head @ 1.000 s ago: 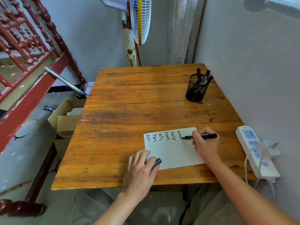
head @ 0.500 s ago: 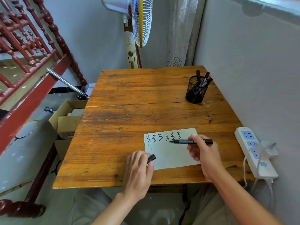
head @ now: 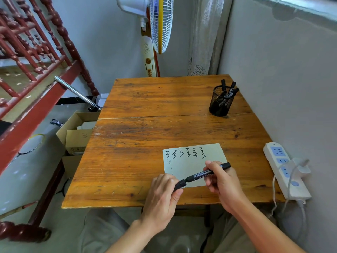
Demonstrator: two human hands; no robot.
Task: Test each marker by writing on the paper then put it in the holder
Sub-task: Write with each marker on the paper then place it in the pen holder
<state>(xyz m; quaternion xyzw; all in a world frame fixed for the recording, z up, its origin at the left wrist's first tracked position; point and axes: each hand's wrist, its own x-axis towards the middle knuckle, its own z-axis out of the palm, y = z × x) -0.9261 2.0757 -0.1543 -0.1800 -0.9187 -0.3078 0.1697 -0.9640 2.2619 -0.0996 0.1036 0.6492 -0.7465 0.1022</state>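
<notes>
A pale sheet of paper point(head: 209, 154) with several black zigzag marks lies near the front of the wooden table point(head: 164, 128). My right hand point(head: 223, 181) grips a black marker point(head: 202, 174) by its barrel, held over the paper's front edge. My left hand point(head: 162, 196) pinches the marker's black cap point(head: 179, 185), which sits over the marker's tip end. A black mesh holder point(head: 220, 104) stands at the back right with three black markers point(head: 230, 89) in it.
A white power strip point(head: 286, 170) with a plugged-in adapter lies along the table's right edge by the wall. A standing fan point(head: 160, 24) is behind the table. Cardboard boxes point(head: 78, 132) and a red wooden frame point(head: 32, 110) are to the left.
My right hand lifted the marker from the last zigzag and drew it back toward me. My left hand raised the cap off the paper and met the marker's tip.
</notes>
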